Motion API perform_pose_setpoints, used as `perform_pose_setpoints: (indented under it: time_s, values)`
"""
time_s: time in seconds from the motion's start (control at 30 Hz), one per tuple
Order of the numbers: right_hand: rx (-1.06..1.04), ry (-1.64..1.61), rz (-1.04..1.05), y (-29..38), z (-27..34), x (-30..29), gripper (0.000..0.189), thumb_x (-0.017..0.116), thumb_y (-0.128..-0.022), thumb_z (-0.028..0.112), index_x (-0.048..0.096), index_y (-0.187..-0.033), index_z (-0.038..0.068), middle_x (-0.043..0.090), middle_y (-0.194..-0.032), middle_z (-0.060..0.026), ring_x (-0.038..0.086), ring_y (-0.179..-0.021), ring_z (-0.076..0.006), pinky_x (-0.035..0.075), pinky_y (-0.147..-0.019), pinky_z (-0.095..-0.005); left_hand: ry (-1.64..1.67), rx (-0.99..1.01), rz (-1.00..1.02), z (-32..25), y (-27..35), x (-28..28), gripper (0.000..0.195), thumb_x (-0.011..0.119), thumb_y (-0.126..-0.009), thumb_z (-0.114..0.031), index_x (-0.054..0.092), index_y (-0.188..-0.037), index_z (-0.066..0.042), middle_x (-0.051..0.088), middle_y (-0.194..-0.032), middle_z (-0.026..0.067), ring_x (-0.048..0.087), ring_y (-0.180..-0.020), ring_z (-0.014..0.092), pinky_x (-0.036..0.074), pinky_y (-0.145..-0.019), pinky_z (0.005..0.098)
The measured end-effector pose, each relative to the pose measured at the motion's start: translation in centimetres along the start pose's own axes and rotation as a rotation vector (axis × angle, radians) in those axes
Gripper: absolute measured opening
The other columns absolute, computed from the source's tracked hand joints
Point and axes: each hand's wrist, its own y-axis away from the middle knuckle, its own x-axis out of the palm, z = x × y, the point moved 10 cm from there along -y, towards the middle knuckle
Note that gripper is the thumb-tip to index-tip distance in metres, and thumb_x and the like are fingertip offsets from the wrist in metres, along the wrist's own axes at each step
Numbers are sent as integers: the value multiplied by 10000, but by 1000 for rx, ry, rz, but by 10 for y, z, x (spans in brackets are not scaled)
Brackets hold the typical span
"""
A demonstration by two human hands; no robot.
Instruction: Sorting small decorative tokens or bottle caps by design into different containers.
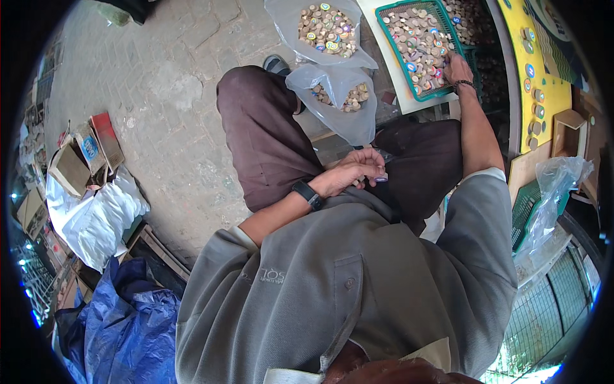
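Note:
My left hand (pixel 352 170), with a dark watch at its wrist, rests over my lap. Its curled fingers hold small round wooden pieces; one wooden piece (pixel 382 178) shows a purple face at the fingertips. At the upper right, my right hand (pixel 459 71) reaches over the near right rim of a green plastic basket (pixel 416 97) heaped with wooden discs (pixel 415 41). Its fingertips are among the discs, so whether they grip one is hidden. Some discs bear coloured faces with letters. A bead bracelet circles that wrist.
Two clear plastic bags, one farther (pixel 367 60) and one nearer (pixel 352 127), hold more discs. A yellow board (pixel 551 115) with several coloured discs stands at right, near a wooden box (pixel 568 129). Cardboard boxes (pixel 69 163), a white sack (pixel 96 221) and blue tarpaulin (pixel 129 321) lie left.

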Motion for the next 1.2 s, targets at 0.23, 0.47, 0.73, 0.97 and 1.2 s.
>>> perform_pose_setpoints:
  time_s: [0.23,0.47,0.73,0.97,1.2]
  values:
    - [31,-19,-146,0,-9,-20,284,550,-875,178,622,-1124,65,638,-1105,-255,609,-1077,-418,493,-890,-482,-5,7,-22,1,-2,-2,210,712,-884,-220,589,-1034,-138,630,-870,-54,583,-689,25,377,-509,164]
    - [197,-339,-338,21,-23,-65,393,626,-850,214,656,-1209,57,682,-1001,-241,693,-895,-374,550,-813,-417,-51,7,-139,2,-1,-12,160,552,-912,-172,627,-1020,-81,611,-806,-7,568,-621,49,401,-473,182]
    - [154,-1619,-192,132,48,-64,210,642,-897,-14,632,-1097,-79,679,-1003,-128,691,-826,-192,597,-741,-281,-54,72,-339,12,8,-48,215,462,-950,-198,592,-881,-42,610,-727,39,546,-542,73,397,-420,190]
    - [56,-1699,86,232,147,-50,186,642,-925,32,640,-1092,-50,700,-954,-122,715,-807,-200,597,-687,-287,99,138,-450,0,26,-67,466,530,-885,-526,545,-895,-60,494,-632,11,458,-482,110,299,-411,258]
    - [58,-1645,161,264,182,-31,189,652,-933,47,637,-1097,-46,696,-948,-109,703,-809,-168,596,-696,-270,-119,203,-742,-19,25,-105,609,631,-820,-646,558,-708,-52,499,-593,14,445,-439,118,311,-392,281]
